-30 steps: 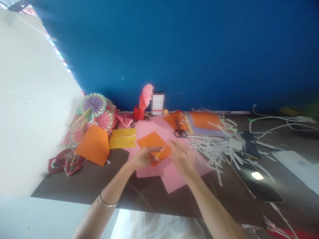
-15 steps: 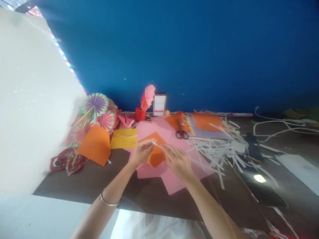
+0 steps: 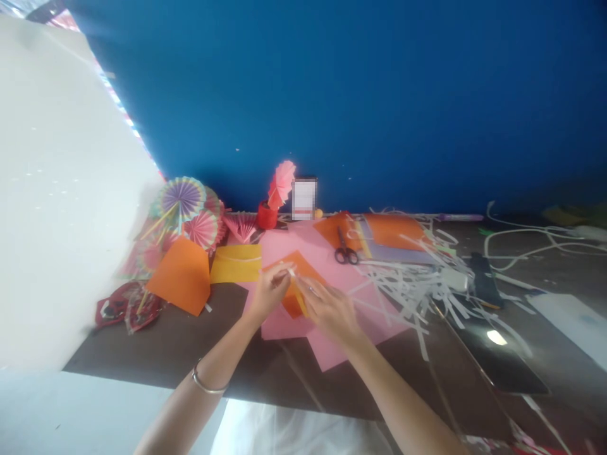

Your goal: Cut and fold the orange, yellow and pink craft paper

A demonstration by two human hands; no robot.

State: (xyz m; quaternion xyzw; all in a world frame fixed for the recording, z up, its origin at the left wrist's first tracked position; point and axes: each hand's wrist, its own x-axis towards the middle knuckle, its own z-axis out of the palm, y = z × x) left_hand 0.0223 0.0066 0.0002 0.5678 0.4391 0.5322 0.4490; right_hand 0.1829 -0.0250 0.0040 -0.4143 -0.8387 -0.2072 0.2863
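My left hand (image 3: 272, 289) is closed, its thumb and fingertips pinching a thin white paper strip (image 3: 291, 272). Close beside it, my right hand (image 3: 332, 308) has its fingers pressed together at the same strip. Both hands are over an orange paper (image 3: 294, 305) with a yellow edge, which lies on large pink sheets (image 3: 279, 330). The hands partly cover the orange paper. Black scissors (image 3: 346, 255) rest on the pink sheets behind my right hand.
Folded paper fans (image 3: 183, 199), an orange sheet (image 3: 183, 276) and a yellow sheet (image 3: 236, 263) lie left. White paper strips (image 3: 408, 284) are heaped right, near a dark phone (image 3: 505, 354) and white cable (image 3: 526, 253). A red pot (image 3: 267, 216) stands by the blue wall.
My right hand has shifted slightly left and down, closer to my left hand. My left hand has barely moved.
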